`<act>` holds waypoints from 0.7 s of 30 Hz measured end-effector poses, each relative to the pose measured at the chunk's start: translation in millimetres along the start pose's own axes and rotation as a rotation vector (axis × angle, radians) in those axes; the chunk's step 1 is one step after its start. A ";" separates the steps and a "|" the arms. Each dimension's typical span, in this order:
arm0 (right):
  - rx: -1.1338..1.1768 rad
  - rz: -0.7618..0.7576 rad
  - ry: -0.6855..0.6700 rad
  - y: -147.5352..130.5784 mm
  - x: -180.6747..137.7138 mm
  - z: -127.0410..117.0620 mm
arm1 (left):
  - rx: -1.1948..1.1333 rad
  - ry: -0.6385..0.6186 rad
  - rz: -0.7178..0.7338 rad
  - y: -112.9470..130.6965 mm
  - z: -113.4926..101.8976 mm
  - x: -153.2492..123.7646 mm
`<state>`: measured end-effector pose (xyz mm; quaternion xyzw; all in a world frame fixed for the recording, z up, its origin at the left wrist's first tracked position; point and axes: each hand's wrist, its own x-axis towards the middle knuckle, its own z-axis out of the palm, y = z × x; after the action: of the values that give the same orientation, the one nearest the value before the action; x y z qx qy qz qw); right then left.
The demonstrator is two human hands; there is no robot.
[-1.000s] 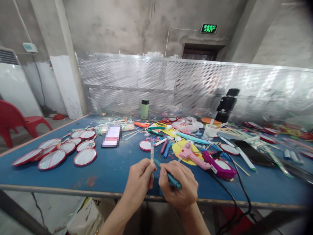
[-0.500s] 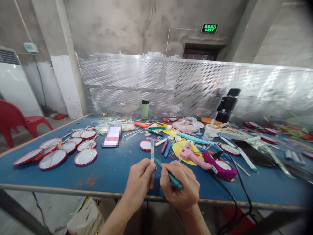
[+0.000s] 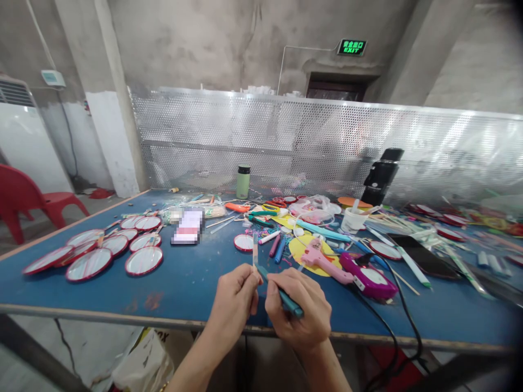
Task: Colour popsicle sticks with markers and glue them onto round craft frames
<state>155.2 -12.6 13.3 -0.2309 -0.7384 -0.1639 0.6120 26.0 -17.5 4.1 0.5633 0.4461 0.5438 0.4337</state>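
Observation:
Between thumb and fingers, my left hand (image 3: 237, 291) pinches the lower end of a flat craft stick (image 3: 255, 250), which points up and away with coloured bands along it. My right hand (image 3: 300, 310) grips a teal marker (image 3: 291, 303) like a pen, its tip by the stick close to my left thumb. Whether the tip touches the stick I cannot tell. Just beyond lie a small red-rimmed disc (image 3: 244, 243), a white marker (image 3: 269, 237), a plum marker (image 3: 275, 246) and a blue marker (image 3: 280, 249).
Several red-rimmed round discs (image 3: 144, 261) lie at left, near a phone (image 3: 188, 226). A pink glue gun (image 3: 322, 256) rests on yellow discs beside a purple device (image 3: 370, 277) with black cables. Pliers, a green bottle (image 3: 243, 182) and a white cup (image 3: 353, 220) stand or lie farther back.
My right hand has shifted slightly left, bringing the marker's tip closer to the stick and my left thumb. My left hand keeps its hold on the stick.

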 end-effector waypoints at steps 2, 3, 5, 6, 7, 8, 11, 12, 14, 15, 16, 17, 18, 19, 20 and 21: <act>-0.005 0.003 0.011 0.1 -0.2 -0.1 | -0.003 -0.003 -0.001 0.2 0.1 0.2; -0.001 0.002 0.011 0.1 -0.1 -0.3 | -0.003 -0.003 0.002 0.2 0.1 0.3; 0.005 -0.003 0.003 -0.2 0.4 -0.7 | -0.002 -0.003 0.009 -0.3 0.0 0.3; 0.004 -0.004 0.001 -0.3 0.8 -1.0 | -0.001 -0.004 0.012 -0.5 -0.1 0.3; 0.003 -0.004 0.002 -0.5 1.1 -1.2 | 0.001 -0.006 0.016 -0.7 -0.2 0.3; 0.004 -0.002 0.000 -0.6 1.4 -1.3 | 0.005 -0.006 0.021 -0.8 -0.3 0.2; 0.021 0.002 -0.018 -0.7 1.4 -1.2 | 0.014 -0.001 0.022 -0.7 -0.3 -0.5; 0.024 0.003 -0.021 -0.6 1.2 -0.9 | 0.013 0.000 0.020 -0.6 -0.2 -0.8; 0.023 0.003 -0.020 -0.2 0.4 -0.4 | 0.004 -0.006 0.016 -0.5 0.1 -1.3; 0.023 0.003 -0.018 0.1 -0.1 -0.1 | 0.001 -0.010 0.014 -0.4 0.2 -1.4; 0.023 0.003 -0.017 0.4 -0.5 0.1 | -0.001 -0.014 0.014 -0.3 0.3 -1.4; 0.022 0.003 -0.018 0.8 -1.0 0.2 | -0.003 -0.018 0.014 -0.1 0.3 -1.3; 0.022 0.001 -0.018 1.1 -1.4 0.3 | -0.003 -0.020 0.015 0.2 0.3 -1.2; 0.022 0.000 -0.020 1.5 -1.7 0.3 | -0.002 -0.022 0.017 0.7 0.3 -1.0; 0.021 0.000 -0.023 1.8 -1.9 0.3 | -0.001 -0.024 0.019 1.2 0.2 -0.9; 0.020 -0.001 -0.026 2.0 -2.1 0.2 | -0.001 -0.027 0.021 1.8 0.1 -0.9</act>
<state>156.4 -11.1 11.1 -0.2264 -0.7480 -0.1537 0.6046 26.2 -18.8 5.7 0.5750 0.4338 0.5409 0.4343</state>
